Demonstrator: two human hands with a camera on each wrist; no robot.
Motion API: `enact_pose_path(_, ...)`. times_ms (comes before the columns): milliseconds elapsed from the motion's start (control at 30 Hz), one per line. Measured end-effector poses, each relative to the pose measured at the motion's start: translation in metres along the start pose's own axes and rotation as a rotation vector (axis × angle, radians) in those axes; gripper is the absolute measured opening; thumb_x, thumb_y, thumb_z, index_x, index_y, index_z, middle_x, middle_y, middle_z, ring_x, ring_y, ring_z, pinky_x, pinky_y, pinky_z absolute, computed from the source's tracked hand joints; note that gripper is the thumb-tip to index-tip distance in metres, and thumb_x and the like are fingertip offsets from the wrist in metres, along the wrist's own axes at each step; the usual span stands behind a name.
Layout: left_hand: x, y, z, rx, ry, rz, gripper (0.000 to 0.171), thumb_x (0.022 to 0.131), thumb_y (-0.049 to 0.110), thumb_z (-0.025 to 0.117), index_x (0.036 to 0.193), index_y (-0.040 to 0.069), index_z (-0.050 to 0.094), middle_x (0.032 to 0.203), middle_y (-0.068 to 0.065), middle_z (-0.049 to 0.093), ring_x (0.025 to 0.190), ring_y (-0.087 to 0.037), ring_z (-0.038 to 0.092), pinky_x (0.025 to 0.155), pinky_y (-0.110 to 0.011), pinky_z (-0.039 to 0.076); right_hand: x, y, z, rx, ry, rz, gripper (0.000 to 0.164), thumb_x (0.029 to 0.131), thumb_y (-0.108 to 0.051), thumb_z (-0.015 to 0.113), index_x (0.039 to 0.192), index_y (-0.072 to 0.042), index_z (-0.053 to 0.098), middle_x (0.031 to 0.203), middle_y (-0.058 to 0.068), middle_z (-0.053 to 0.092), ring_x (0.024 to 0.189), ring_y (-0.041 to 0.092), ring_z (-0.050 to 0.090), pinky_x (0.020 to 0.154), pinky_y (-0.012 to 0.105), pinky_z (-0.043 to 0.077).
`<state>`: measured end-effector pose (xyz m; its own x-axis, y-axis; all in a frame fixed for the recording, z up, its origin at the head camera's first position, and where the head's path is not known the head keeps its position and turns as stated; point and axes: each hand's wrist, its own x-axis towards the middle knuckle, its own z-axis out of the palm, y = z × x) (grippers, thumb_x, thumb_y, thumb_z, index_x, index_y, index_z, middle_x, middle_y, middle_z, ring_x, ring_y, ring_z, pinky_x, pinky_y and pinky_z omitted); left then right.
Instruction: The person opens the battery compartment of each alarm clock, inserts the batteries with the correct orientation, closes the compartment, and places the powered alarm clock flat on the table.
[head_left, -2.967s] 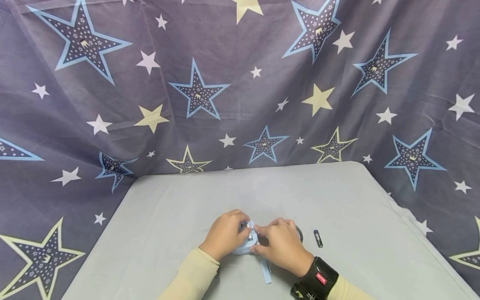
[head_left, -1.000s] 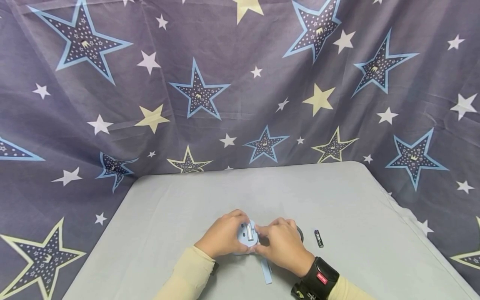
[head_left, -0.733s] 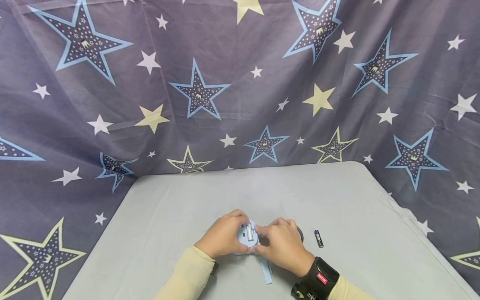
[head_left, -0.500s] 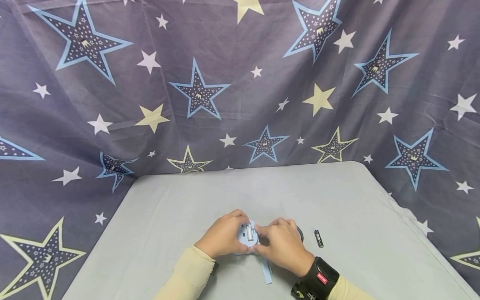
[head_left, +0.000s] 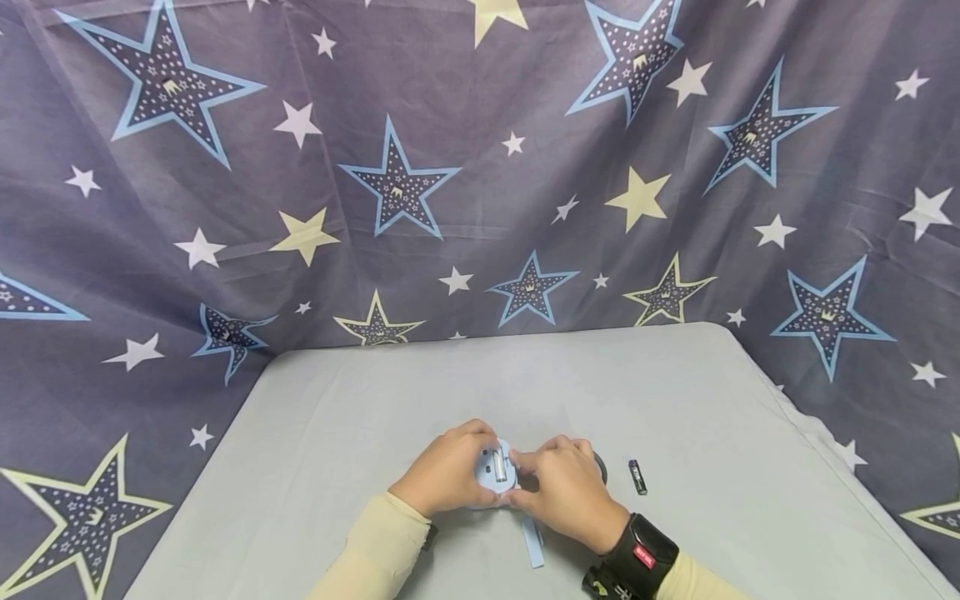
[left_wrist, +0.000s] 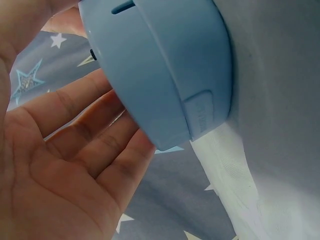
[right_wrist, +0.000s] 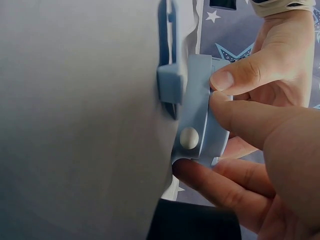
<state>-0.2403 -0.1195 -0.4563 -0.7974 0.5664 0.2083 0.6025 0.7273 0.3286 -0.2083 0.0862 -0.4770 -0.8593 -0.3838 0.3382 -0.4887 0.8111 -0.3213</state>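
A light-blue rounded device [head_left: 489, 482] stands on the table between both hands, its battery compartment [head_left: 500, 465] facing up. Something pale and silvery shows in the slot; whether it is a battery, I cannot tell. My left hand [head_left: 444, 472] grips the device from the left, fingers on the far side and thumb at the near edge. From the other side my right hand [head_left: 566, 483] holds its right edge between thumb and fingers. In the right wrist view, a white round button [right_wrist: 189, 138] shows on the device's side. A loose black battery [head_left: 637, 477] lies to the right.
A narrow light-blue strip-like piece [head_left: 532, 543] lies on the grey-covered table [head_left: 360, 408], in front of the device. Part of a black rounded object [head_left: 600, 467] shows behind my right hand. A star-patterned curtain [head_left: 465, 208] hangs behind the table.
Compared with three seconds ago, my left thumb has shifted from over the compartment to the device's near edge, uncovering the slot. My right hand has stayed put. Over the last second nothing visibly moves.
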Motion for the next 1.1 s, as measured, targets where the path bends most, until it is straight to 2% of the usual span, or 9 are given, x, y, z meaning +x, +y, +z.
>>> enact_pose_path(1100, -0.0010, 0.0014, -0.0025, -0.026, -0.037, -0.012, 0.071, 0.055, 0.034, 0.089, 0.116, 0.007, 0.065, 0.117, 0.003, 0.059, 0.096, -0.012, 0.060, 0.083, -0.024, 0.052, 0.0002, -0.0005, 0.0001, -0.002, -0.004, 0.004, 0.062, 0.068, -0.056, 0.076, 0.120, -0.024, 0.067, 0.093, -0.017, 0.071, 0.094, 0.013, 0.054, 0.086, 0.047, 0.030)
